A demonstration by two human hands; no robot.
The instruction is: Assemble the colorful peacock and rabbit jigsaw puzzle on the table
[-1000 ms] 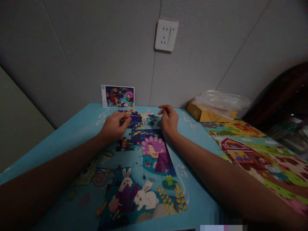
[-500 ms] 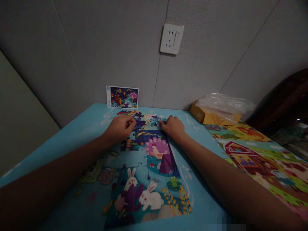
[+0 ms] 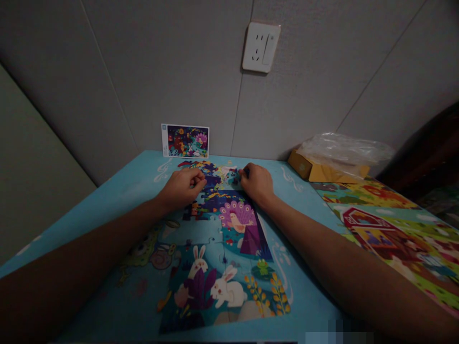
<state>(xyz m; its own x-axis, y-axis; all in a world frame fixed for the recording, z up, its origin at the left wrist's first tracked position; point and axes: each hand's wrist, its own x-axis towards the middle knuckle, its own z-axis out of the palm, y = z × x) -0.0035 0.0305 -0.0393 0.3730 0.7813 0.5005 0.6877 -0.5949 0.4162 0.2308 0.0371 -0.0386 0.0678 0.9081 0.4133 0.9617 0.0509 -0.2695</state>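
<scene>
A partly joined jigsaw puzzle (image 3: 229,258) with rabbits, a peacock and a frog lies on the blue patterned tabletop. Beyond its upper edge is a pile of loose puzzle pieces (image 3: 205,167). My left hand (image 3: 184,188) is closed beside a dark blue puzzle piece (image 3: 212,181), thumb and index finger together; whether anything is in them is hidden. At the right end of the loose pieces, my right hand (image 3: 258,184) has its fingers curled down by a blue-and-white piece (image 3: 232,177). What its fingertips hold, if anything, I cannot make out.
A picture card (image 3: 186,142) of the puzzle scene leans on the wall. At the right, a yellow box (image 3: 322,171) carries a clear plastic bag (image 3: 344,148), with a farm-scene puzzle (image 3: 394,239) in front. A wall socket (image 3: 261,48) is above the table.
My right hand has shifted slightly toward the wall and its fingers are more bent. My left hand stays nearly in place. The whole view has shifted a little.
</scene>
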